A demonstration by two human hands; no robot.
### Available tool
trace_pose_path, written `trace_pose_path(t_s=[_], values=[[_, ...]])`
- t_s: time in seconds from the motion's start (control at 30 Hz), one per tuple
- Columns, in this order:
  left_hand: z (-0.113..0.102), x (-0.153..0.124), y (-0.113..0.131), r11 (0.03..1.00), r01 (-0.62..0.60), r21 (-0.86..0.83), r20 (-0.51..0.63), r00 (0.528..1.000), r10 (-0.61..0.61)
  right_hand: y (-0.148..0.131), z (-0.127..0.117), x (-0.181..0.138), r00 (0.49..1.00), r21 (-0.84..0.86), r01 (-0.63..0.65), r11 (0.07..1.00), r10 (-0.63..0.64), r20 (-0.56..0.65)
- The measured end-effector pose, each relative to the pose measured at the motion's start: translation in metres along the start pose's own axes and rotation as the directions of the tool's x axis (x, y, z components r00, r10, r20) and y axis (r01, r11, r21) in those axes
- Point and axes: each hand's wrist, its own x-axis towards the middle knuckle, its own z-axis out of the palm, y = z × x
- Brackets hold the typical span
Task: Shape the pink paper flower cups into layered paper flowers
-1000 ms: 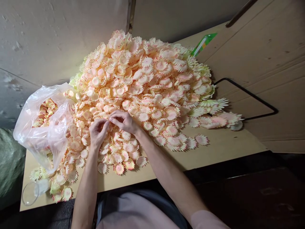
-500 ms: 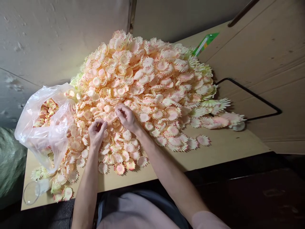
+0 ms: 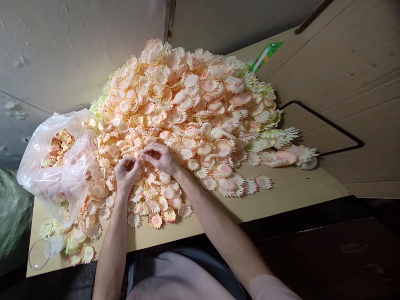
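Note:
A large heap of pale pink and cream fabric flower petals [image 3: 193, 112] covers the wooden table [image 3: 290, 191]. My left hand [image 3: 126, 175] is curled at the heap's near edge, fingertips pinched on a small piece I cannot make out. My right hand [image 3: 161, 157] sits just right of it, thumb and forefinger pinched on a petal piece, fingertips almost touching the left hand's. Both forearms reach in from the bottom of the view.
A clear plastic bag [image 3: 56, 166] with more petal pieces lies at the left. A clear cup [image 3: 40, 253] lies at the table's near left corner. A green packet [image 3: 265, 56] and a black wire frame [image 3: 325, 125] are at the back right, against cardboard.
My right hand reached a little into the heap half a second ago and has now come back toward the left hand, fingertips meeting again. The left hand barely moved.

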Motion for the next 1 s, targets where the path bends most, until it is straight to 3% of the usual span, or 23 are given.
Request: trace_pose_path(t_s=[0.2, 0.27, 0.33, 0.4, 0.47, 0.57, 0.67, 0.77, 0.9, 1.0], values=[[0.002, 0.000, -0.001, 1.000, 0.021, 0.009, 0.040, 0.999, -0.022, 0.009, 0.000, 0.002, 0.981, -0.065, -0.057, 0.996, 0.044, -0.190], [0.002, -0.001, 0.000, 1.000, 0.015, 0.002, 0.061, 0.998, -0.015, 0.016, -0.002, 0.003, 0.946, -0.016, -0.120, 0.993, 0.110, -0.305], [0.001, -0.002, 0.001, 1.000, -0.003, -0.017, 0.062, 0.998, 0.004, 0.021, -0.006, 0.003, 0.877, 0.091, -0.191, 0.977, 0.212, -0.432], [0.000, -0.003, 0.002, 0.999, -0.006, -0.036, 0.049, 0.999, 0.008, 0.023, -0.008, 0.004, 0.836, 0.102, -0.238, 0.966, 0.257, -0.485], [0.000, -0.002, 0.002, 0.999, 0.018, -0.041, 0.022, 1.000, -0.017, 0.022, -0.008, 0.004, 0.857, 0.081, -0.219, 0.972, 0.231, -0.461], [0.001, 0.001, 0.002, 0.997, 0.057, -0.053, -0.007, 0.998, -0.058, 0.014, -0.005, 0.002, 0.916, 0.018, -0.090, 0.996, 0.090, -0.391], [0.002, 0.002, 0.001, 0.997, 0.049, -0.064, -0.006, 0.999, -0.050, 0.005, -0.004, 0.000, 0.983, -0.113, 0.069, 0.991, -0.087, -0.159], [0.000, 0.003, -0.001, 0.997, 0.033, -0.069, -0.008, 0.999, -0.034, 0.002, -0.003, -0.001, 0.992, -0.145, 0.122, 0.982, -0.124, -0.007], [-0.001, 0.002, -0.004, 0.999, 0.019, -0.046, 0.009, 1.000, -0.019, 0.003, -0.003, 0.000, 0.995, -0.109, 0.080, 0.991, -0.085, -0.042], [0.001, 0.001, -0.006, 0.998, 0.028, -0.061, 0.064, 0.998, -0.025, 0.005, -0.002, 0.000, 0.972, -0.197, 0.021, 0.980, -0.066, -0.225]])
